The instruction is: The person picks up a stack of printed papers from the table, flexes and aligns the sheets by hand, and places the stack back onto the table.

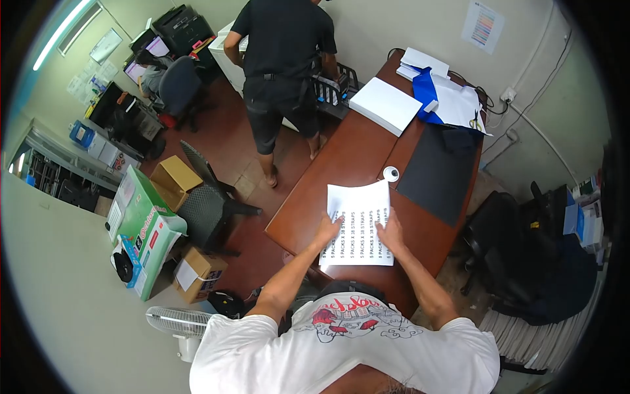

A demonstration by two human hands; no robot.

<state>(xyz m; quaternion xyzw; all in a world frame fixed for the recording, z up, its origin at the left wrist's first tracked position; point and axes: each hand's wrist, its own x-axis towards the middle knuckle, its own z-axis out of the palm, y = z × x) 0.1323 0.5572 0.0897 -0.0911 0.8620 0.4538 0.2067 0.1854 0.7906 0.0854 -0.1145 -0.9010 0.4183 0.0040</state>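
Note:
A white printed sheet [358, 226] with rows of text reading "5 PACKS X 38 STRAPS" is held over the near end of the brown desk [321, 190]. My left hand [328, 230] grips its left edge, thumb on top. On the right edge, my right hand [390, 233] holds it the same way. The fingers beneath the paper are hidden, and whether more than one sheet is held I cannot tell. Just beyond the sheet's top right corner sits a small white roll [391, 174] with a dark centre.
A white paper stack [386, 105], blue wrapper [426, 98], scissors [476, 120] and dark mat [436, 174] lie farther along the desk. A person in black [282, 65] stands beyond its left side. Chairs [210, 203] and boxes [147, 230] are left; an office chair [505, 236] is right.

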